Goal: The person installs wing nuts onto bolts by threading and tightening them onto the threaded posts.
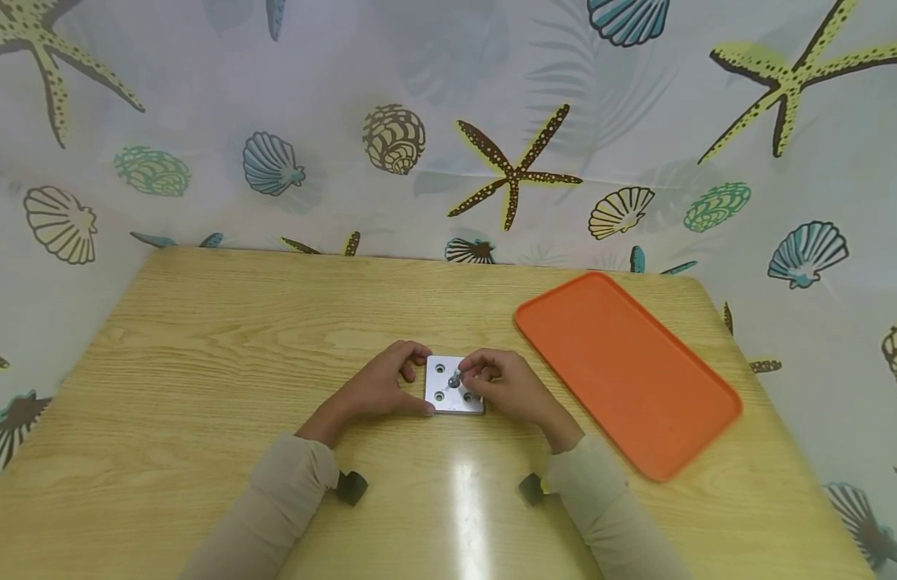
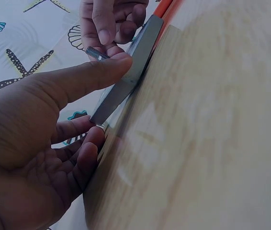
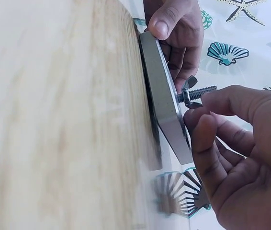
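Observation:
A square metal plate with a hole near each visible corner lies on the wooden table. From its middle rises a threaded stud carrying a wing nut. My left hand holds the plate along its left side, thumb at the near corner and fingers at the far one. With thumb and index finger, my right hand pinches a wing of the nut. In the right wrist view the nut sits partway along the stud, with thread showing beyond it. The right fingers hide one corner of the plate.
An orange tray lies at an angle to the right of the plate. The wooden table ends at the back against a cloth printed with shells and starfish. Dark wrist-camera blocks stick out at both sleeves.

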A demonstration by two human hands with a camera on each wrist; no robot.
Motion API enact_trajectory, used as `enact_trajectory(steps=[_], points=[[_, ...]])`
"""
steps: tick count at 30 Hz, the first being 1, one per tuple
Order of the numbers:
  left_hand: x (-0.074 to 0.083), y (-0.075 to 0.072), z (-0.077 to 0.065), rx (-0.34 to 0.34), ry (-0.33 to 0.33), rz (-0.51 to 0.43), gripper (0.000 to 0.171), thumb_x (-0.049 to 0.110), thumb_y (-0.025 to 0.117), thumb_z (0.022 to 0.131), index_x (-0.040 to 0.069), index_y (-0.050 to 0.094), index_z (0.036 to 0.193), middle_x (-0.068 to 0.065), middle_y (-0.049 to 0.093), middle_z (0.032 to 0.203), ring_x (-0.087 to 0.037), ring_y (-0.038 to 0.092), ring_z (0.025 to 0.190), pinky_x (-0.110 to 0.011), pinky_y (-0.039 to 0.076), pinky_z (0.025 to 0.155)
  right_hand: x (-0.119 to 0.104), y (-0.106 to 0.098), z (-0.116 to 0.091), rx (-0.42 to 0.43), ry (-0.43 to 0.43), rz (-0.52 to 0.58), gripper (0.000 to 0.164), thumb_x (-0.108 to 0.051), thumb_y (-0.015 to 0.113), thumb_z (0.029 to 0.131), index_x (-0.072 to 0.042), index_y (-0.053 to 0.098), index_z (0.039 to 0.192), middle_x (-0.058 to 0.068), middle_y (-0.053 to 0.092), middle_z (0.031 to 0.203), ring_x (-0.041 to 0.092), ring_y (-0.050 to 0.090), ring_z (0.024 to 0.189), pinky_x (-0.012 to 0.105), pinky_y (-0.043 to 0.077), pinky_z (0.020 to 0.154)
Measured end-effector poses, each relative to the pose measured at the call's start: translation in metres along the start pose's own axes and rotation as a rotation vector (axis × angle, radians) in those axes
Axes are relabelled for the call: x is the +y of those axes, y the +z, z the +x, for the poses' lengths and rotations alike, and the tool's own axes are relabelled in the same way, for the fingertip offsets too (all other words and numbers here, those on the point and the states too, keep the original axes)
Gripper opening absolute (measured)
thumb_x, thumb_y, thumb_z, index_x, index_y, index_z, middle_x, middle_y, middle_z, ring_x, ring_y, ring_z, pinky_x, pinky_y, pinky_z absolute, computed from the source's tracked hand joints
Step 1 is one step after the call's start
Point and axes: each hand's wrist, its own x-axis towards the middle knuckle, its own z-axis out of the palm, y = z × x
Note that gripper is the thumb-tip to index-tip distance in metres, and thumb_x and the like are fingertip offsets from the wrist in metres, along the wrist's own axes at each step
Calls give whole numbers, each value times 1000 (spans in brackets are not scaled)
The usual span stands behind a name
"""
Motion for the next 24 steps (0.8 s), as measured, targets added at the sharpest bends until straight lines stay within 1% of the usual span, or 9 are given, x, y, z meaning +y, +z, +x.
enact_trajectory(steps=[10,16,24], points=[[-1,2,0,3,-4,5,80,29,90,73,14,49,140,-1,55,129,-18,53,106,-33,46,90,3,2,1,-3,4,13,15,-9,68,92,-2,71,105,14,72,101,12,60,79,19,49,65],[-1,1,0,3,3,5,80,28,90,73,13,50,140,-2,55,129,-18,53,105,-34,46,90,3,1,0,-8,8,22,15,-9,68,92,-2,70,106,14,71,99,12,59,78,19,48,65],[-1,1,1,1,7,3,80,29,90,73,13,49,139,-1,55,129,-17,53,105,-33,46,91,2,1,0,-27,-23,29,17,-7,67,93,-1,68,109,13,66,91,14,57,78,19,48,66]])
